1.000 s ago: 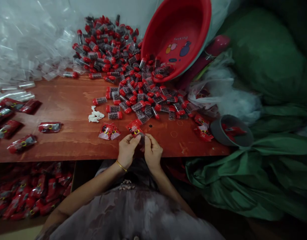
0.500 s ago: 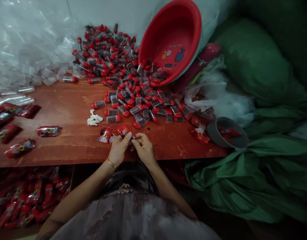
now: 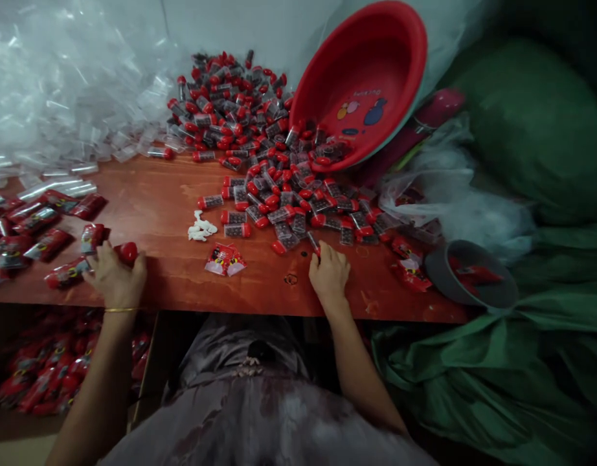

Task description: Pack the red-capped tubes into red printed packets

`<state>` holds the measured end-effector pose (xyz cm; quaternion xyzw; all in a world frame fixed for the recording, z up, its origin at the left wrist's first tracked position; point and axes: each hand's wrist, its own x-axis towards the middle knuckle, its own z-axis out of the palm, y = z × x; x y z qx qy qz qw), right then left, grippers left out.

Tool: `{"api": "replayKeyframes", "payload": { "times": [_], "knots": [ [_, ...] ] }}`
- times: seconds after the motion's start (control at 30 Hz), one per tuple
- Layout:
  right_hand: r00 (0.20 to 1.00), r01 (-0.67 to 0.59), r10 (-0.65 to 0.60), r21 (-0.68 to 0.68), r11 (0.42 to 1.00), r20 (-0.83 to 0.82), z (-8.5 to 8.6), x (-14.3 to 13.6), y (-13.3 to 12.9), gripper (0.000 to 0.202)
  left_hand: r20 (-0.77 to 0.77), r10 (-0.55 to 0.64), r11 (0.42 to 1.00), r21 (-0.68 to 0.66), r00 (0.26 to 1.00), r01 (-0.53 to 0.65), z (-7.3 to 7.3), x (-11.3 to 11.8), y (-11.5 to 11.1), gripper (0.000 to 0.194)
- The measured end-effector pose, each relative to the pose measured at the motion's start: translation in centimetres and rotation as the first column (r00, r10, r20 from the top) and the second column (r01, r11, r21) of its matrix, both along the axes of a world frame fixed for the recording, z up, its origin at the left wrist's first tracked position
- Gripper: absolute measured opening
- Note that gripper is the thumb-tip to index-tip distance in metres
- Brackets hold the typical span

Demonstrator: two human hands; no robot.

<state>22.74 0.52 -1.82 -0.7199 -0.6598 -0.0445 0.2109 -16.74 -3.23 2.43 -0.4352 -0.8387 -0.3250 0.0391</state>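
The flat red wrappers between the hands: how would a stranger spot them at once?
On the reddish-brown table, find the heap of red-capped tubes that runs into the tilted red basin. Nearer the front edge, between the left hand and the right hand, lie the wrappers. They look flat, unlike the plump red packets beside the left hand.

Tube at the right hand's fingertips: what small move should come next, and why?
I'd probably secure the red-capped tube in the right hand and draw it toward the printed red wrappers. It sits at the fingertips by the near edge of the tube pile, though whether it's gripped is unclear. The wrappers lie between the hands; the left hand is among red packets.
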Motion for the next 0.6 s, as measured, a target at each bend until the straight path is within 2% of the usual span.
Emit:
{"api": "replayKeyframes", "payload": {
  "times": [0.07, 0.13, 0.2, 0.27, 0.33, 0.47, 0.6],
  "knots": [
    [0.999, 0.015, -0.017, 0.036, 0.999, 0.042, -0.1, -1.4, -2.2, 0.042, -0.163, -0.051, 0.998, 0.029, 0.985, 0.056, -0.3, 1.7, -0.3, 0.066],
    [0.998, -0.016, 0.010, 0.091, 0.996, 0.067, 0.1, -3.0, -3.8, 0.045, -0.172, -0.272, 0.962, -0.041, 0.947, 0.269, -0.6, 4.5, -0.2, 0.051],
    [0.994, -0.089, 0.078, 0.151, 0.985, 0.076, 0.2, -4.3, -4.6, 0.042, -0.126, -0.488, 0.869, -0.166, 0.863, 0.467, -1.0, 7.3, 0.1, 0.044],
    [0.984, -0.173, 0.161, 0.202, 0.964, 0.075, 0.2, -5.1, -4.8, 0.037, -0.075, -0.607, 0.778, -0.257, 0.791, 0.573, -1.7, 9.1, 0.4, 0.041],
    [0.970, -0.242, 0.229, 0.239, 0.940, 0.082, 0.1, -5.6, -4.7, 0.032, -0.050, -0.621, 0.762, -0.275, 0.782, 0.587, -2.3, 9.9, 0.6, 0.039],
    [0.949, -0.314, 0.301, 0.273, 0.909, 0.089, 0.0, -5.9, -4.4, 0.023, -0.055, -0.550, 0.818, -0.236, 0.834, 0.524, -2.8, 10.3, 1.0, 0.031],
    [0.936, -0.345, 0.350, 0.261, 0.901, 0.027, 0.2, -6.9, -4.7, 0.021, -0.078, -0.551, 0.826, -0.190, 0.831, 0.531, -2.8, 12.1, 1.7, 0.026]
  ]
}}
